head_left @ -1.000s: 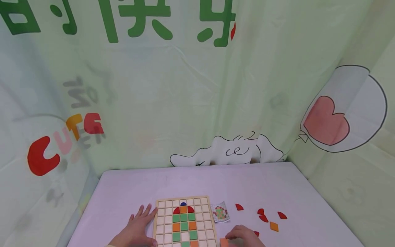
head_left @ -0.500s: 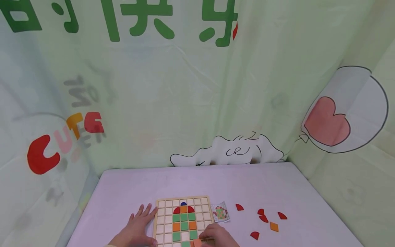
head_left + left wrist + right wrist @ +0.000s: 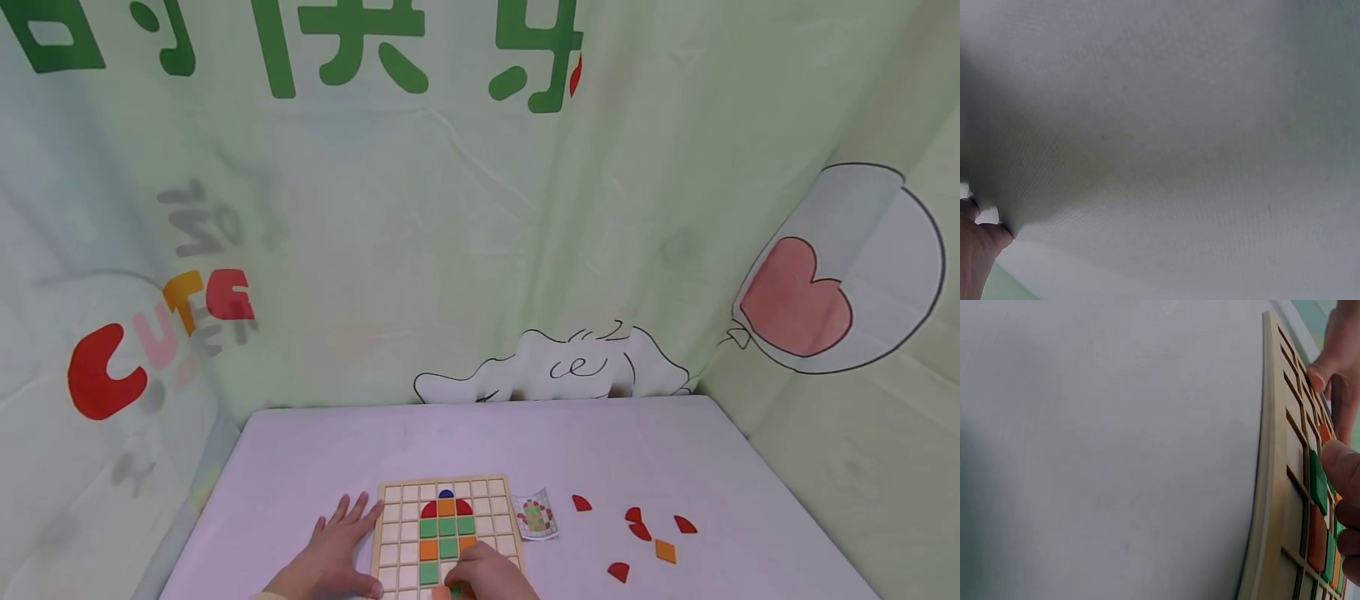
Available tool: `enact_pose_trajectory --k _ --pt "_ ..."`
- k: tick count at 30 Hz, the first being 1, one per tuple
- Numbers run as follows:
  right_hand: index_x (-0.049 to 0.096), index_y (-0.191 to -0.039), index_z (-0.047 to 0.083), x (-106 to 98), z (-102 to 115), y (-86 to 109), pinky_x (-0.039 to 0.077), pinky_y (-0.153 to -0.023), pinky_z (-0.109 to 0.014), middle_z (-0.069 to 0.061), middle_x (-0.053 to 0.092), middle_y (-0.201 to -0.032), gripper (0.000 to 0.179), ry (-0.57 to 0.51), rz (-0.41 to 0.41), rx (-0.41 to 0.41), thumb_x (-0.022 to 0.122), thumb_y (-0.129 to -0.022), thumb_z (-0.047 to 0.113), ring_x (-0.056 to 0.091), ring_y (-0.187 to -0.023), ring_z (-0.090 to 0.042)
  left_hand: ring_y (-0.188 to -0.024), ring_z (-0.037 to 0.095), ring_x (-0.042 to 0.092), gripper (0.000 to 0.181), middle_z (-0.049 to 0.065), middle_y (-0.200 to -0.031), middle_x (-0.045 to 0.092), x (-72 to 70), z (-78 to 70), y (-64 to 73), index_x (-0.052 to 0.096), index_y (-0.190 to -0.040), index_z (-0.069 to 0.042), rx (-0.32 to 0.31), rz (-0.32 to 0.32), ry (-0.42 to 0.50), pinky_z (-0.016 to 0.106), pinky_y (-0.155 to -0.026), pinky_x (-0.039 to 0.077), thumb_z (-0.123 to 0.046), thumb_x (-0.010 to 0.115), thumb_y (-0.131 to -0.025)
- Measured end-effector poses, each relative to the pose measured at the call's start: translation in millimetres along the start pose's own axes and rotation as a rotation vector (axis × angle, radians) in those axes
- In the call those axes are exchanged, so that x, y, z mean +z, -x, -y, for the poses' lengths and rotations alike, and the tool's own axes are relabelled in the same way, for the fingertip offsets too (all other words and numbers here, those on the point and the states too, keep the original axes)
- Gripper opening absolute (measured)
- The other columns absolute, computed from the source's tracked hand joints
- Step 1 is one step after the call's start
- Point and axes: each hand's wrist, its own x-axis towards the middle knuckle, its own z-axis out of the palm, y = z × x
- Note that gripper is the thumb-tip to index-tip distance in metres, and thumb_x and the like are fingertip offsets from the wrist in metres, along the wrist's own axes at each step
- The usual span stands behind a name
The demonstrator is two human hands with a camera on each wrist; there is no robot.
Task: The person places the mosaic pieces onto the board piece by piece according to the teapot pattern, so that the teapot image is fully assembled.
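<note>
A wooden grid board (image 3: 390, 533) lies on the table, with green, orange and red tiles and a blue round piece (image 3: 446, 494) set in its cells. My right hand (image 3: 492, 575) is over the board's lower middle, its fingers curled at an orange square tile (image 3: 440, 594) near the frame's bottom edge. That hand covers some lower cells. Along the board's left edge rests my left hand (image 3: 330, 554), fingers spread and thumb by the lower left side. In the right wrist view, the right thumb (image 3: 1341, 464) is beside a green tile (image 3: 1318, 482).
A small printed pattern card (image 3: 536, 515) touches the board's right side. Several red quarter-circle pieces (image 3: 618, 572) and an orange diamond (image 3: 665, 551) lie scattered to the right on the pale table (image 3: 315, 450). A printed curtain (image 3: 375, 250) hangs behind.
My right hand has carried the orange square tile leftward from beside the board to above its lower middle. A red piece it partly covered now shows fully. The left hand stays put.
</note>
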Motion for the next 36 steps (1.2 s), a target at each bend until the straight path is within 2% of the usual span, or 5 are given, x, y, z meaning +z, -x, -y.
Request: enact_pose_trajectory --k 4,12,19,26,36 --pt "0.081 -0.091 0.012 3.5 3.7 -3.1 0.047 -0.073 -0.012 0.011 0.066 -0.081 0.021 0.075 -0.032 -0.07 0.072 -0.093 0.031 0.05 -0.081 0.005 -0.155 0.051 0.014 0.122 0.021 -0.167 0.029 0.5 0.7 0.3 0.042 -0.156 -0.012 0.004 -0.004 -0.002 0.078 -0.117 0.012 -0.051 0.096 -0.054" --pt "0.081 -0.091 0.017 6.9 8.1 -10.2 0.046 -0.073 -0.012 0.012 0.067 -0.083 0.012 0.171 -0.036 -0.061 0.077 -0.088 0.027 0.05 -0.078 0.003 -0.155 0.051 0.014 0.122 0.021 -0.167 0.029 1.9 1.3 -1.7 0.042 -0.157 -0.013 0.0 0.002 -0.028 0.078 -0.117 0.013 -0.054 0.095 -0.054" --pt "0.081 -0.091 0.018 9.8 9.4 -13.6 0.049 -0.073 -0.014 0.013 0.067 -0.084 0.018 0.152 -0.004 -0.004 0.076 -0.09 0.035 0.051 -0.077 0.003 -0.156 0.05 0.013 0.122 0.02 -0.167 0.029 1.7 0.2 -2.5 0.042 -0.157 -0.013 -0.014 0.011 -0.033 0.078 -0.117 0.012 -0.054 0.095 -0.055" --pt "0.081 -0.088 0.017 14.0 8.7 -14.2 0.046 -0.07 -0.012 0.012 0.066 -0.082 0.012 0.196 -0.049 -0.048 0.078 -0.087 0.028 0.049 -0.076 0.002 -0.156 0.05 0.012 0.121 0.02 -0.167 0.029 0.2 -1.7 -2.0 0.042 -0.157 -0.013 -0.027 0.021 -0.024 0.077 -0.117 0.011 -0.054 0.095 -0.055" --pt "0.081 -0.088 0.017 10.6 12.0 -14.4 0.046 -0.07 -0.013 0.011 0.067 -0.082 0.015 0.197 -0.028 -0.032 0.078 -0.088 0.032 0.048 -0.076 0.001 -0.154 0.053 0.017 0.122 0.023 -0.165 0.032 -2.7 -1.0 1.9 0.042 -0.156 -0.01 0.032 -0.005 -0.033 0.079 -0.115 0.016 -0.051 0.096 -0.055"
